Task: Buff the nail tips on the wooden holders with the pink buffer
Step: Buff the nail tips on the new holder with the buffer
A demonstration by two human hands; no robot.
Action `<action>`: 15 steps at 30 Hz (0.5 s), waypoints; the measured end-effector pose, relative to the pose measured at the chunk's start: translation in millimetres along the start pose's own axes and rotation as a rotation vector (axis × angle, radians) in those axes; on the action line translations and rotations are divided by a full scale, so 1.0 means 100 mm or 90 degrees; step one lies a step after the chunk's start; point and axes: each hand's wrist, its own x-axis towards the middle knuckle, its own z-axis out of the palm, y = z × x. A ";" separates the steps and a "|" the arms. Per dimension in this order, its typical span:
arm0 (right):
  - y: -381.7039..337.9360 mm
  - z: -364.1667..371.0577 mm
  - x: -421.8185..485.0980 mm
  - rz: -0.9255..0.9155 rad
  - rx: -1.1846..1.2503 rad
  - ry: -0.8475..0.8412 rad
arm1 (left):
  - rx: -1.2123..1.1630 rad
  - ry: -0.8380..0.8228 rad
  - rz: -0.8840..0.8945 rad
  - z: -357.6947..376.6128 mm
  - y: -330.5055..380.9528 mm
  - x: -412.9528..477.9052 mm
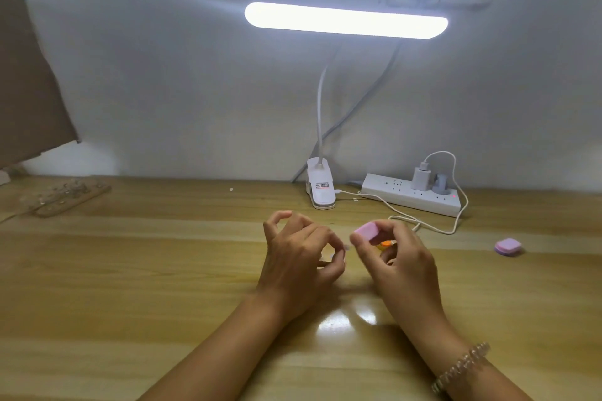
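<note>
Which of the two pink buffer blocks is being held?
The pink rounded-square buffer block pinched in the right hand fingertips, mid-desk. The other pink-purple block lies untouched on the wooden desk, far right.

- The pink buffer [367, 231] is a small block with rounded corners and a pink-lilac face. The fingers of the right hand [402, 267] hold it above the counter [146, 277], tilted.
- A second pink block [508, 247] of the same shape lies flat at the right of the counter, well apart from both hands.
- The wooden holder [73, 197], a long flat strip, lies slanted at the far left, near the wall.
- The nail tips [60, 194] are small clear pieces on it, too blurred to count.
- The left hand [303, 254] pinches a small pale piece [337, 256] just beside the buffer.
</note>
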 end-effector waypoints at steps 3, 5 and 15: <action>-0.03 0.00 -0.02 -0.020 0.003 -0.025 | -0.004 -0.010 -0.003 -0.01 0.01 0.00; -0.05 0.02 -0.03 -0.037 -0.031 -0.052 | 0.001 -0.011 0.004 -0.01 0.01 0.00; -0.03 0.00 0.00 -0.037 -0.045 0.000 | -0.009 -0.002 -0.014 -0.01 0.01 0.00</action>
